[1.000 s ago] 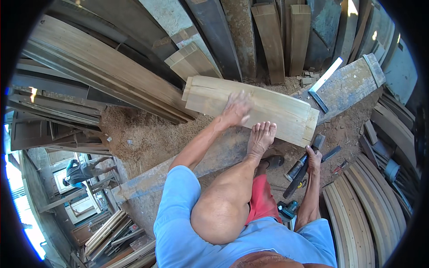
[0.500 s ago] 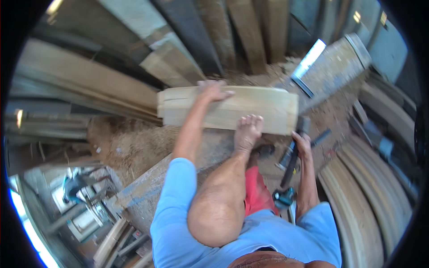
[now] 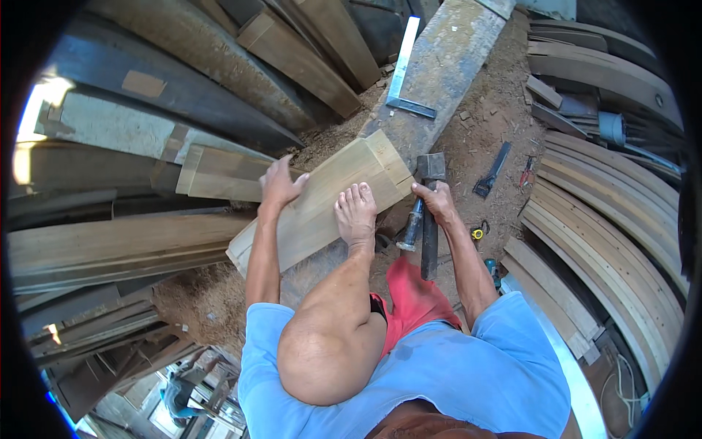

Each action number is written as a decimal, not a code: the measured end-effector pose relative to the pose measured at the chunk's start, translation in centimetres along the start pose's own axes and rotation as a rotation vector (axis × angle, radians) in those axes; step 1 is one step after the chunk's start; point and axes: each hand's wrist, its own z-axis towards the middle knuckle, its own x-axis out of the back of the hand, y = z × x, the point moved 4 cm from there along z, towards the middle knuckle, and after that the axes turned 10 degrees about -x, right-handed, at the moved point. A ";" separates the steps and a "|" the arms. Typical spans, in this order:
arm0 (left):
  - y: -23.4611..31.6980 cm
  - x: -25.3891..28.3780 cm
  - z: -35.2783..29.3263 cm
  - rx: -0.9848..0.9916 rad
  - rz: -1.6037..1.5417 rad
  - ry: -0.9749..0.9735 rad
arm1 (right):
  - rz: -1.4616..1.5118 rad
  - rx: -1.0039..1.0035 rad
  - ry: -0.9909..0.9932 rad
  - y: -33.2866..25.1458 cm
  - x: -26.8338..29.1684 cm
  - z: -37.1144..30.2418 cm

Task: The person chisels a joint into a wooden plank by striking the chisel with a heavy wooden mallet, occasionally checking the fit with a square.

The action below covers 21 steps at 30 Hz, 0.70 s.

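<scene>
A pale wooden board (image 3: 314, 199) with stepped ends lies slanted across a plank under my bare foot (image 3: 357, 214), which presses on its middle. My left hand (image 3: 281, 184) rests at the board's far edge, left of the foot, with fingers and thumb spread. At the board's right end, my right hand (image 3: 437, 201) is closed around a dark, square-headed mallet (image 3: 430, 252) and a blue-handled chisel (image 3: 412, 225). Its thumb is close to the board's corner. The palm hides part of both tools, and I cannot make out the chisel's blade.
A metal square (image 3: 402, 77) lies on the worn plank bench (image 3: 457, 55) ahead. On the dusty ground at right are a dark tool (image 3: 492, 170), red-handled pliers (image 3: 526, 173) and a yellow tape measure (image 3: 477, 234). Stacked curved timbers (image 3: 599, 241) line the right; planks (image 3: 300, 58) lean at far left.
The whole view has turned, so the board, bench and square appear rotated counterclockwise. My left hand stays at the board's far edge, and my right hand still holds the tools by its right end.
</scene>
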 end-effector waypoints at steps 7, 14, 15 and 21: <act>17.6 -4.2 3.7 -1.001 -0.181 0.030 | 0.118 -0.104 -0.017 1.7 1.9 -1.7; 16.5 -2.3 9.5 -0.838 0.179 0.054 | 0.477 -0.235 0.026 6.0 4.9 -3.5; 15.2 -1.7 10.7 -0.770 0.211 0.129 | 0.511 -0.242 0.008 5.6 5.2 -3.4; 20.0 0.6 7.7 -0.857 -0.083 0.055 | 0.766 -0.261 -0.076 4.3 6.2 -3.2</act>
